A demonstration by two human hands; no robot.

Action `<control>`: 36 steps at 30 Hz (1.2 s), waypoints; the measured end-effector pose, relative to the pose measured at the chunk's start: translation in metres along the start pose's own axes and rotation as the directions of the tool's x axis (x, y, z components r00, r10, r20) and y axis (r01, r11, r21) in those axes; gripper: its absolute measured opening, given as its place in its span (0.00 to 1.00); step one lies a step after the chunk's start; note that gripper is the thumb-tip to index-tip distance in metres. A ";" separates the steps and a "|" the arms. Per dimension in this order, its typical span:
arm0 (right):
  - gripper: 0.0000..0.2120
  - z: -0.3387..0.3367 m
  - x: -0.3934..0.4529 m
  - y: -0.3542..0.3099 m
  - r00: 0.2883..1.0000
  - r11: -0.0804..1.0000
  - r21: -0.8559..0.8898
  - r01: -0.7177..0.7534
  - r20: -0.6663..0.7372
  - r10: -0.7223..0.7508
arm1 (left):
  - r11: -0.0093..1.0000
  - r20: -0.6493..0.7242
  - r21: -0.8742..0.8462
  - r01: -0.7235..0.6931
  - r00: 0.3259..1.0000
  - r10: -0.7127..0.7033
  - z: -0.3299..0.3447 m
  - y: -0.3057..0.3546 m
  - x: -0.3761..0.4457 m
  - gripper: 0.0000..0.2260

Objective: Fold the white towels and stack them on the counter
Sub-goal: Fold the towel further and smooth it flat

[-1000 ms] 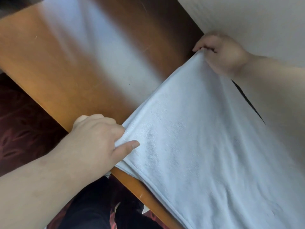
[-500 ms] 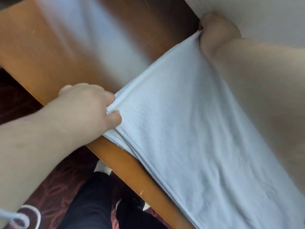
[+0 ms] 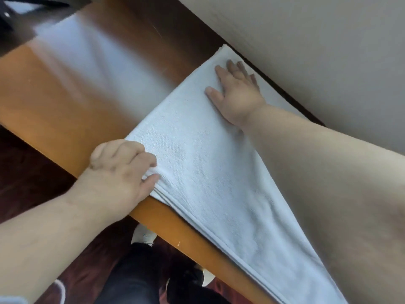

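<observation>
The towel (image 3: 203, 163) lies folded across the wooden bench (image 3: 54, 102), running from the upper middle of the frame down to the lower right, its near edge hanging a little past the bench's front lip. It looks soft, light and limp to me, with several layers showing at that edge, so I judge it will slump and slide apart unless I hold all the layers together at a corner or along a folded edge. My left hand (image 3: 122, 172), at centre left, has its fingers curled over the near corner, its grip pinching the bunched layers against my thumb. My right hand (image 3: 237, 95), above centre, lies flat with fingers spread, palm pressing the cloth down near the wall (image 3: 306, 51). My right forearm stretches across the towel from the right edge.
</observation>
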State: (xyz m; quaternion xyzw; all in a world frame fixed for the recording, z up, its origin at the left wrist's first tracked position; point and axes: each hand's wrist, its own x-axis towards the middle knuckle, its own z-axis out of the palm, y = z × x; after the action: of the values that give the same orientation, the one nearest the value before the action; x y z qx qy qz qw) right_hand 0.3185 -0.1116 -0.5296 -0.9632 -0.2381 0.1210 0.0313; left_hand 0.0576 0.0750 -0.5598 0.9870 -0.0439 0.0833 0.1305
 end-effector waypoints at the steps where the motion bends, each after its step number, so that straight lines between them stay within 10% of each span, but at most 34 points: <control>1: 0.32 -0.001 -0.010 -0.003 1.000 1.000 0.014 -0.005 -0.018 0.005 | 0.999 -0.004 0.048 0.007 1.000 -0.007 -0.001 -0.001 0.001 0.18; 8: 0.35 0.042 -0.248 0.035 0.844 0.817 0.274 -0.508 -0.032 0.535 | 0.965 0.258 0.261 -0.024 0.965 -0.046 -0.030 0.029 0.046 0.21; 15: 0.36 0.073 -0.360 0.066 0.837 0.815 0.207 -0.541 0.038 0.545 | 0.874 0.423 -0.182 -0.450 0.767 0.483 0.010 0.200 0.081 0.22; 18: 0.34 0.076 -0.391 0.091 0.693 0.666 0.261 -0.699 0.015 0.721 | 0.811 0.514 -0.115 -0.574 0.664 0.543 0.036 0.262 0.096 0.23; 22: 0.32 0.087 -0.442 0.124 0.593 0.538 0.368 -0.758 0.048 0.804 | 0.828 0.433 0.042 -0.560 0.757 0.490 0.049 0.328 0.127 0.20; 25: 0.30 0.093 -0.472 0.132 0.450 0.388 0.452 -0.803 0.035 0.892 | 0.763 0.396 -0.094 -0.640 0.679 0.618 0.067 0.377 0.156 0.19; 29: 0.33 0.104 -0.490 0.137 0.489 0.444 0.326 -0.835 0.068 0.870 | 0.648 0.582 -0.166 -0.744 0.456 0.673 0.103 0.430 0.163 0.28; 36: 0.37 0.104 -0.503 0.213 0.510 0.467 0.299 -0.832 0.081 0.857 | 0.690 0.645 -0.047 -0.723 0.505 0.574 0.138 0.479 0.187 0.42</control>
State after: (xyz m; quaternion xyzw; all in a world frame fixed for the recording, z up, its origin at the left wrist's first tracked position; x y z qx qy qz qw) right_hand -0.0423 -0.5346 -0.5455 -0.9415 0.2913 0.1167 0.1225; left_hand 0.2102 -0.4348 -0.5382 0.8742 -0.4425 -0.1944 -0.0466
